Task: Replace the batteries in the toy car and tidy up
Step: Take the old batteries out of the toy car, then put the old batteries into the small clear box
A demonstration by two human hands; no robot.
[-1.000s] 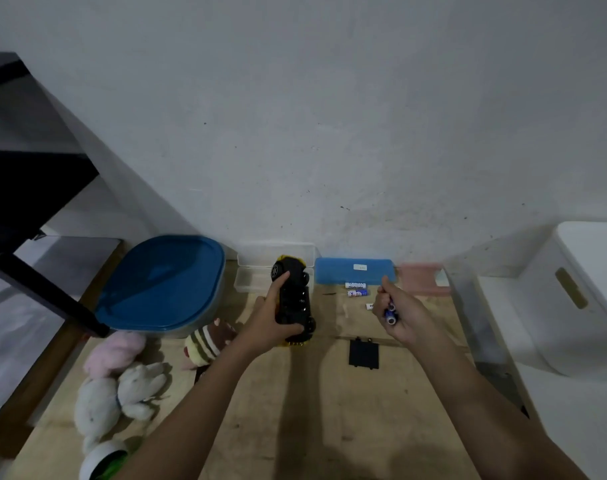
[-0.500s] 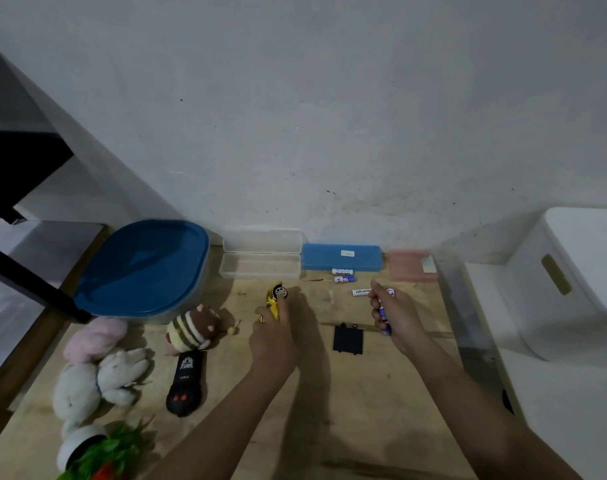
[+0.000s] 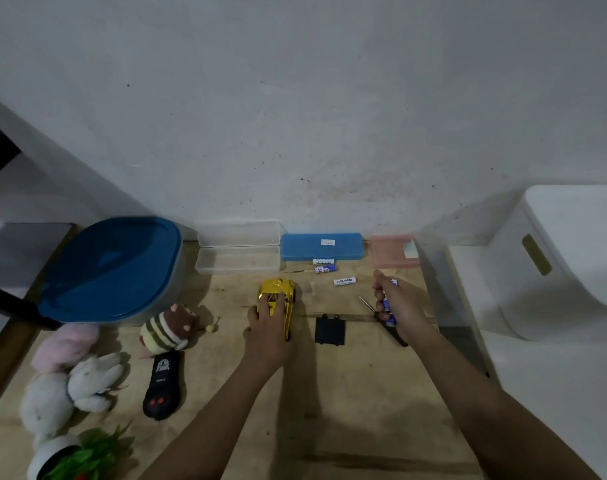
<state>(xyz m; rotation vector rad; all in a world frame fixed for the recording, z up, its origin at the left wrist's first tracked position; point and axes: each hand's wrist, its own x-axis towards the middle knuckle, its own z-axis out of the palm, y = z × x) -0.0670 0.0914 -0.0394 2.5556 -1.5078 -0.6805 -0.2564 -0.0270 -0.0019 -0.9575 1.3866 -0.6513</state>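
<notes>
The yellow toy car [image 3: 278, 289] stands wheels-down on the wooden table [image 3: 347, 393], nose toward the wall. My left hand [image 3: 269, 332] grips it from behind, fingers over its roof. My right hand [image 3: 401, 310] holds blue batteries [image 3: 387, 304] in curled fingers, above a screwdriver [image 3: 366, 303] that lies on the table. The black battery cover [image 3: 330, 331] lies flat between my hands. Three loose batteries [image 3: 344, 281] lie near the blue box [image 3: 323, 247].
A black remote [image 3: 163, 386], plush toys [image 3: 165, 329] and a potted plant [image 3: 70, 459] sit at the left. A blue-lidded tub [image 3: 115, 268], an open clear case [image 3: 238, 259] and a pink box [image 3: 392, 252] line the wall. A white bin [image 3: 555, 271] stands at the right.
My left hand has turned the car from underside-up in the air to wheels-down on the table. My right hand has kept the batteries and stayed at the right.
</notes>
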